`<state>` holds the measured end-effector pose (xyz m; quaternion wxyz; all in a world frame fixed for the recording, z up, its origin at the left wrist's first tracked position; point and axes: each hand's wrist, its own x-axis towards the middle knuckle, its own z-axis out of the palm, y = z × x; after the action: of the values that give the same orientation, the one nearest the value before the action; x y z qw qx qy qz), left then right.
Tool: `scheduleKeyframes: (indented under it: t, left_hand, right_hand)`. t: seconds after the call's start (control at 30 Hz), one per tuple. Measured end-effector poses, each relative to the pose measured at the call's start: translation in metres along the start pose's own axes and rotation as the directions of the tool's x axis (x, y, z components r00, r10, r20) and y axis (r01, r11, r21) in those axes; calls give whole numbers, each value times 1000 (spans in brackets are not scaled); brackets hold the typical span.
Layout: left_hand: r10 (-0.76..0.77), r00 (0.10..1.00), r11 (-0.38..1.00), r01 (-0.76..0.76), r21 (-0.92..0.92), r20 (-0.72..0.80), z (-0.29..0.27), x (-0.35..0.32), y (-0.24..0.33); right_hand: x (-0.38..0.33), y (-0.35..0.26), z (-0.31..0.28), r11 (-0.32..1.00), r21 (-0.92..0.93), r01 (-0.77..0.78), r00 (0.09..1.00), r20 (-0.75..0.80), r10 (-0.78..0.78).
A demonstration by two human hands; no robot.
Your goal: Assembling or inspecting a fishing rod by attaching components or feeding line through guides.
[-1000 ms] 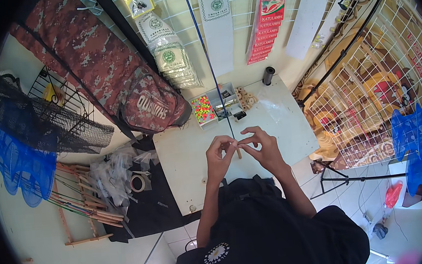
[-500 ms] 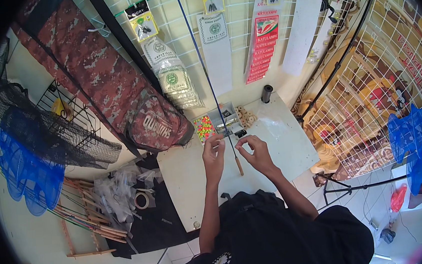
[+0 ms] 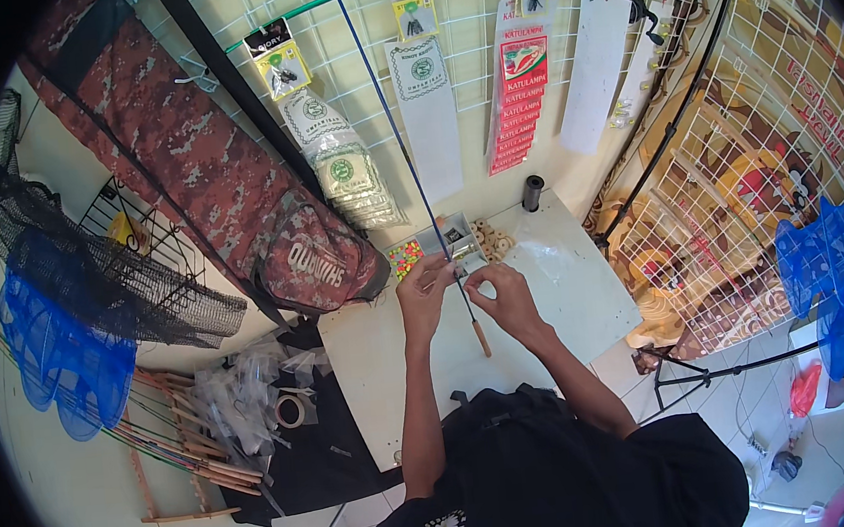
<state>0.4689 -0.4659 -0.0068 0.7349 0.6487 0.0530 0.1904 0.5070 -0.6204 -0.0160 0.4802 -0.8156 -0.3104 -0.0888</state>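
Note:
A thin fishing rod [image 3: 398, 125] with a dark blue shaft slants down over the white tabletop, its short wooden handle [image 3: 482, 341] at the near end. My left hand [image 3: 423, 294] is just left of the shaft, thumb and fingers pinched, fingertips at or against the rod. On the other side, my right hand [image 3: 508, 301] is closed in a pinch close to the shaft. Whatever sits between the fingertips of either hand is too small to make out. Right behind the hands stands a grey compartment tray [image 3: 463, 232] of small parts.
Bright beads [image 3: 404, 257] and tan rings [image 3: 492, 241] flank the tray on the white table [image 3: 381, 367]. A black cylinder [image 3: 532, 194] stands at the back. Hanging packets [image 3: 527, 84] line the wire grid; a camouflage rod bag [image 3: 182, 154] leans left, near a tape roll [image 3: 292, 409].
Both hands have drawn slightly closer together around the rod, and the left fingertips have come up to the shaft. The whole view has shifted a little.

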Motion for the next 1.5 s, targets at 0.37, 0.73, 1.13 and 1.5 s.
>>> scheduleKeyframes:
  t: [0.37, 0.73, 1.13, 1.5]
  left_hand:
    - [-5, 1000, 1000, 5, 22, -18, 2, -2, -3]
    - [5, 999, 1000, -4, 17, -46, 0, -3, -3]
    - [29, 999, 1000, -29, 8, -21, -1, -8, -2]
    - [25, 1000, 999, -25, -22, -13, 3, -9, -3]
  right_hand:
    - [3, -3, -2, 1000, -5, -2, 1000, 15, 2]
    - [4, -7, -3, 1000, 7, -28, 999, 17, 28]
    - [8, -17, -5, 998, 47, -37, 999, 20, 36]
    - [3, -11, 9, 967, 233, -105, 984, -115, 134]
